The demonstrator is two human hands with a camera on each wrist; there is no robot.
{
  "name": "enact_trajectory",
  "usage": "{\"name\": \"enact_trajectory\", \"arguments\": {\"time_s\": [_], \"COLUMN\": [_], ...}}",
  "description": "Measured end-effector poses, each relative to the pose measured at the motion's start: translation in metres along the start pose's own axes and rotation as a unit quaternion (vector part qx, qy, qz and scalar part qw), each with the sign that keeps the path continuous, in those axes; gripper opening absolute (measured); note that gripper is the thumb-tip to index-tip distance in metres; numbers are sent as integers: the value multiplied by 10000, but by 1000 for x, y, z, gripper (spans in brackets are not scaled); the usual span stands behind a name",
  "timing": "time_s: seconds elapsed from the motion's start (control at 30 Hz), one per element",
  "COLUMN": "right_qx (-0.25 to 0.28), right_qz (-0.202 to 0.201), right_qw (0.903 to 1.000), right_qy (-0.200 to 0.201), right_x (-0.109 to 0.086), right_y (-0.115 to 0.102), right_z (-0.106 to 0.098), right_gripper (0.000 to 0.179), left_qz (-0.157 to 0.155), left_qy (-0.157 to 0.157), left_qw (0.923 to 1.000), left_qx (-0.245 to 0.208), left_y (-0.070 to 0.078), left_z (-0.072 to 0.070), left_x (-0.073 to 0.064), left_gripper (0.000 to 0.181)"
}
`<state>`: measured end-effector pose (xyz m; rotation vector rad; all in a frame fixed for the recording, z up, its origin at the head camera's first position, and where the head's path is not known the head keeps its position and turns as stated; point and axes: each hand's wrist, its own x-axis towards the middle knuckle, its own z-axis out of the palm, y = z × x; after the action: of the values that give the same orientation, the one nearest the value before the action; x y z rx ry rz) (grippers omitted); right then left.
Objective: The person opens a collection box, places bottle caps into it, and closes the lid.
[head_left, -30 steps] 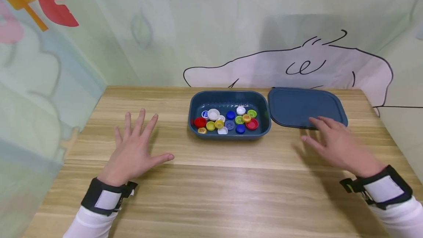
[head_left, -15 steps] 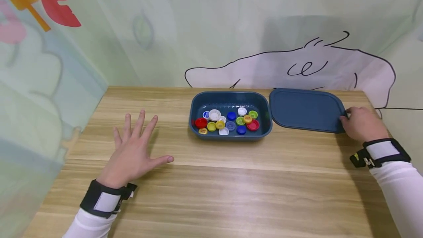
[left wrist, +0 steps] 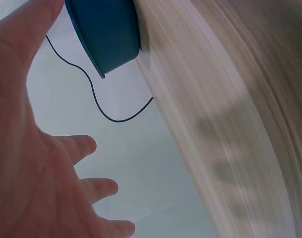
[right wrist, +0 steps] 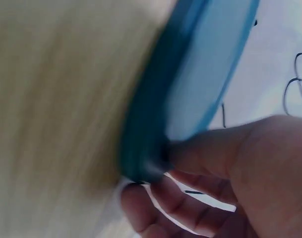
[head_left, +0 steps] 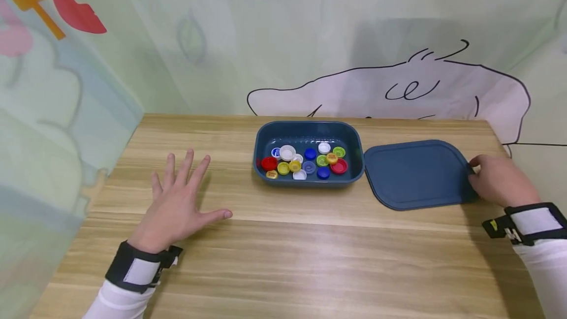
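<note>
My right hand (head_left: pixel 502 180) pinches the right end of a flat dark-blue lid (head_left: pixel 418 174) between thumb and fingers. In the right wrist view the thumb lies on top of the lid (right wrist: pixel 151 109) and the fingers curl at its edge. Left of the lid stands a dark-blue rectangular box (head_left: pixel 309 181) holding several bottle caps (head_left: pixel 308 167) in red, yellow, white, blue and green. My left hand (head_left: pixel 174 206) holds nothing, its fingers spread over the table left of the box. The left wrist view shows that spread hand (left wrist: pixel 46 148) with a corner of the box (left wrist: pixel 108 34) beyond.
The wooden table (head_left: pixel 283 260) reaches back to a printed cloth backdrop (head_left: pixel 283 38) with cartoon line drawings. Another cloth side (head_left: pixel 48 161) bounds the table on the left. The lid's left end is right at the box's right side.
My right hand moved right to the lid's far end and took hold of it. The lid has come toward me and turned slightly. The left hand stays in place.
</note>
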<state>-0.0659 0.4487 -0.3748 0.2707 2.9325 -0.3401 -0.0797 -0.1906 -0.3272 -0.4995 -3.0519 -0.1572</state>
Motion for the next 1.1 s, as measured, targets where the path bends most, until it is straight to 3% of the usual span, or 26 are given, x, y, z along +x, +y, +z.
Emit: {"name": "enact_trajectory", "arguments": {"time_s": [0.2, 0.33, 0.47, 0.53, 0.63, 0.7, 0.73, 0.77, 0.8, 0.87, 0.97, 1.0, 1.03, 1.1], "right_qx": [-190, -273, -167, -10, 234, 373, 424, 475, 508, 608, 818, 901, 987, 1127], "right_qz": [-380, -599, -767, -824, -836, -847, -845, -831, -839, -875, -880, -881, -884, -867], "right_qw": [9965, 9929, 9889, 9865, 9832, 9818, 9816, 9811, 9812, 9810, 9798, 9793, 9786, 9778], "right_qy": [-723, -991, -1260, -1412, -1603, -1659, -1656, -1680, -1664, -1620, -1598, -1582, -1573, -1538], "right_x": [-23, -39, -55, -63, -71, -76, -78, -80, -81, -83, -86, -87, -89, -90], "right_y": [-13, -27, -45, -55, -74, -88, -95, -102, -108, -118, -130, -134, -137, -142], "right_z": [0, 3, 8, 12, 17, 19, 20, 22, 23, 25, 27, 28, 28, 29], "right_gripper": [42, 39, 44, 48, 51, 50, 49, 48, 47, 46, 46, 46, 46, 44], "left_qz": [-93, -103, -17, -1, -2, -9, 14, 49, 49, -64, -448, -572, -664, -825], "left_qy": [-144, -170, -285, -460, -893, -1377, -1655, -1957, -2282, -2861, -3440, -3532, -3586, -3647], "left_qw": [9999, 9998, 9991, 9971, 9876, 9713, 9585, 9400, 9155, 8547, 7500, 7244, 7042, 6758], "left_qx": [13, -33, -318, -604, -1288, -1939, -2322, -2793, -3313, -4331, -5631, -5892, -6091, -6351], "left_y": [0, 1, 5, 11, 27, 40, 47, 53, 59, 69, 81, 84, 86, 89], "left_z": [1, 2, 4, 5, 7, 9, 11, 13, 15, 18, 20, 20, 20, 18], "left_x": [-2, -4, -7, -8, -9, -10, -11, -11, -12, -13, -15, -15, -15, -16], "left_gripper": [118, 118, 115, 105, 79, 62, 57, 55, 53, 55, 60, 61, 63, 66]}}
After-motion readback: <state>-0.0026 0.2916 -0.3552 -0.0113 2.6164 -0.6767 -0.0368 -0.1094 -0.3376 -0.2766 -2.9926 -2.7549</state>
